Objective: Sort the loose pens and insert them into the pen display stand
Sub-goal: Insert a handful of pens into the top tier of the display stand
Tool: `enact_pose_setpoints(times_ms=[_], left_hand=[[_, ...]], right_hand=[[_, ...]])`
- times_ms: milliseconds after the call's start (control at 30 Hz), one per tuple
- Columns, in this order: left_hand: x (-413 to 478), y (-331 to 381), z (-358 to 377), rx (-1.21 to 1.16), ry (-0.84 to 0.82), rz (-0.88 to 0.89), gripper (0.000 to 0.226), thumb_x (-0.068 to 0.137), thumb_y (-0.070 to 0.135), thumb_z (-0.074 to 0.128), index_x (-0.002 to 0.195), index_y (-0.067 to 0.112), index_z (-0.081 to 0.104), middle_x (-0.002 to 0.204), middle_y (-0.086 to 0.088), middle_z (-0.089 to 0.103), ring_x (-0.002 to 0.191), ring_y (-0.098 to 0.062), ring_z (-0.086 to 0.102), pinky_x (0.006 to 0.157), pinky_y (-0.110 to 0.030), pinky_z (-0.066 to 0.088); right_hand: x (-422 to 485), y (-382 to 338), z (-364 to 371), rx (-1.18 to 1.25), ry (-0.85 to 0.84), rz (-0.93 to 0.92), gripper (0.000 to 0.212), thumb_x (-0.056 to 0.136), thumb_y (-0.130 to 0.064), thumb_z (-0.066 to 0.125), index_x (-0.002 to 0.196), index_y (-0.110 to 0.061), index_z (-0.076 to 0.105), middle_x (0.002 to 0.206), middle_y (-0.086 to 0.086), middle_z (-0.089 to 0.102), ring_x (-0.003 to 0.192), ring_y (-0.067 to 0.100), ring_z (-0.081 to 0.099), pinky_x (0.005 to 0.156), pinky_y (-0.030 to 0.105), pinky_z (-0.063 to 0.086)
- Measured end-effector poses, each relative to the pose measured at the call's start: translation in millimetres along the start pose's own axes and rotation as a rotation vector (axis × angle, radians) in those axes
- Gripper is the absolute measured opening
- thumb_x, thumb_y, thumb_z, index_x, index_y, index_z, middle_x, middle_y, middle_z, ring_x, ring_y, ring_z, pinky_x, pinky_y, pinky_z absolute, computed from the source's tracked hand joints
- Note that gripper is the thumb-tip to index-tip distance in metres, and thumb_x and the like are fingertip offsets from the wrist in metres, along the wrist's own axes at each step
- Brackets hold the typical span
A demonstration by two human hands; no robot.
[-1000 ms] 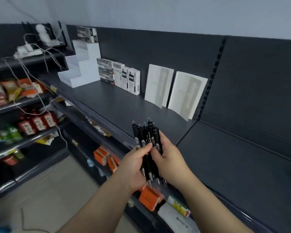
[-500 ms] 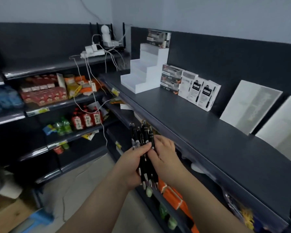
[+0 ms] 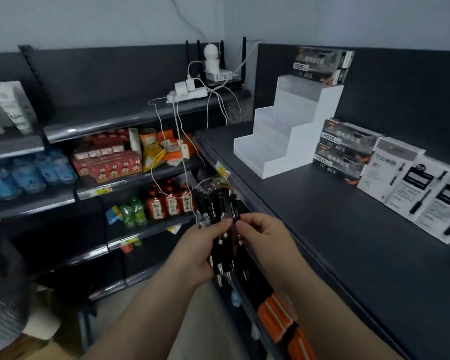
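Your left hand [image 3: 195, 253] is wrapped round a bundle of black click pens [image 3: 217, 206], held upright with the tips down, just off the front edge of the dark shelf [image 3: 335, 229]. Your right hand [image 3: 264, 240] pinches the rightmost pen [image 3: 235, 205] between thumb and fingertips. The white stepped pen display stand [image 3: 283, 133] sits well apart, further back on the shelf, with dark pen boxes [image 3: 346, 149] touching its right side.

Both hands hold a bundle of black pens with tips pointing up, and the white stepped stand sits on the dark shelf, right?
Not quite: the head view shows the pens with metal tips pointing down, clicker ends up. Otherwise yes: the left hand and right hand both hold them, and the white stepped stand sits on the dark shelf.
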State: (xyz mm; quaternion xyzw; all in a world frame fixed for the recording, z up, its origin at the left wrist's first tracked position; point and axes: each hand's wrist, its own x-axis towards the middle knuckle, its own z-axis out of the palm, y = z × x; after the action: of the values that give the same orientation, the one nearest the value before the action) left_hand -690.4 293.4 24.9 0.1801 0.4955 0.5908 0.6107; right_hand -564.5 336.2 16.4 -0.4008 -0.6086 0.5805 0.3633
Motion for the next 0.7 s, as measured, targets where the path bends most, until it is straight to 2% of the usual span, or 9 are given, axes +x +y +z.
enact_pose_setpoints(times_ms=[167,267,367,433,567,633,700], left_hand=[[62.5,39.7,-1.1,-0.015,0.077,0.064,0.023,0.086,0.009,0.062,0.108,0.004,0.066,0.098,-0.019,0.071,0.088,-0.035,0.069,0.071,-0.044,0.057],[96.7,59.7,-3.9,-0.043,0.057,0.051,0.023,0.084,0.008,0.063,0.106,0.002,0.067,0.103,-0.023,0.07,0.095,-0.04,0.067,0.085,-0.054,0.053],[137.4,80.5,-8.4,-0.039,0.01,0.072,0.016,0.086,0.006,0.062,0.1,0.003,0.068,0.096,-0.021,0.072,0.085,-0.036,0.07,0.074,-0.046,0.056],[164.5,92.8,-10.2,-0.021,-0.039,0.06,0.019,0.088,0.008,0.059,0.104,0.001,0.067,0.095,-0.021,0.071,0.079,-0.032,0.07,0.065,-0.039,0.058],[235.2,132.0,-18.3,-0.007,-0.152,-0.027,0.013,0.09,0.014,0.058,0.094,0.002,0.063,0.072,-0.011,0.061,0.058,-0.02,0.059,0.05,-0.028,0.052],[270.5,153.6,-18.8,-0.023,-0.156,-0.093,0.011,0.089,0.015,0.061,0.088,0.004,0.061,0.067,-0.006,0.058,0.058,-0.016,0.056,0.053,-0.027,0.05],[299.4,170.9,-17.7,-0.044,-0.175,-0.163,0.012,0.087,0.016,0.064,0.083,0.005,0.061,0.066,-0.005,0.059,0.06,-0.015,0.058,0.058,-0.028,0.05]], right_hand=[[79.9,-9.7,8.4,-0.124,-0.087,-0.099,0.02,0.095,-0.016,0.051,0.102,-0.017,0.07,0.089,-0.004,0.073,0.081,0.004,0.068,0.069,0.014,0.05],[116.2,-14.6,12.5,-0.196,-0.101,-0.15,0.019,0.094,-0.015,0.053,0.102,-0.021,0.069,0.092,-0.005,0.071,0.082,0.0,0.066,0.069,0.011,0.048],[156.5,-16.8,15.1,-0.243,-0.067,-0.162,0.018,0.091,-0.015,0.057,0.099,-0.023,0.071,0.086,-0.003,0.072,0.079,0.006,0.065,0.072,0.021,0.053],[180.3,-18.6,15.2,-0.24,-0.029,-0.143,0.017,0.09,-0.016,0.059,0.094,-0.025,0.073,0.081,0.001,0.073,0.073,0.011,0.065,0.073,0.029,0.053],[233.7,-30.4,19.2,-0.148,0.161,-0.102,0.013,0.089,-0.015,0.061,0.089,-0.019,0.074,0.081,0.004,0.074,0.074,0.016,0.067,0.075,0.032,0.053],[257.0,-35.8,18.2,-0.125,0.291,-0.084,0.01,0.087,-0.02,0.063,0.083,-0.018,0.072,0.076,0.011,0.069,0.07,0.02,0.06,0.074,0.038,0.051],[274.4,-40.7,15.7,-0.122,0.392,-0.063,0.006,0.086,-0.021,0.063,0.084,-0.019,0.068,0.075,0.012,0.062,0.07,0.021,0.052,0.072,0.037,0.045]])
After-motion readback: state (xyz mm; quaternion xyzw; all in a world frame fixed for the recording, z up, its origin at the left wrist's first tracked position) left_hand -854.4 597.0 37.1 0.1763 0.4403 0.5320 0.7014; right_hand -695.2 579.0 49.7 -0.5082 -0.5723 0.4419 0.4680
